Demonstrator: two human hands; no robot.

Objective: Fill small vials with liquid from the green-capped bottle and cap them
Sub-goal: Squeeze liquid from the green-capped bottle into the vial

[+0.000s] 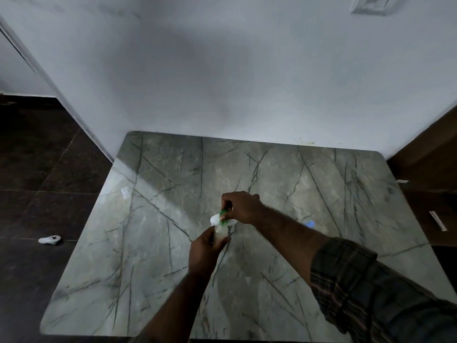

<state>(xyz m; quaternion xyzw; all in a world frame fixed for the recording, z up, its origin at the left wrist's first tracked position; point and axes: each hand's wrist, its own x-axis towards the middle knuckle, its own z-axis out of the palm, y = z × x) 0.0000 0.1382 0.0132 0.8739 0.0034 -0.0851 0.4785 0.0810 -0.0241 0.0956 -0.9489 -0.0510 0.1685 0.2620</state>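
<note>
Over the middle of the marble table [173,280], my left hand [204,253] is wrapped around a small clear vial [220,233] holding pale liquid. Just above it, my right hand [243,206] grips the white bottle [215,218] by its green cap [223,214]. The bottle is tipped with its white end against the vial's mouth. Most of the bottle is hidden behind my fingers. A blurred blue-and-white item, possibly a vial cap [309,223], lies on the table to the right of my right forearm.
A small clear object [124,193] lies near the table's left edge. The table stands against a white wall [222,70]. Dark tiled floor lies to the left, with a white object [50,239] on it. Brown furniture [430,174] borders the table's right side.
</note>
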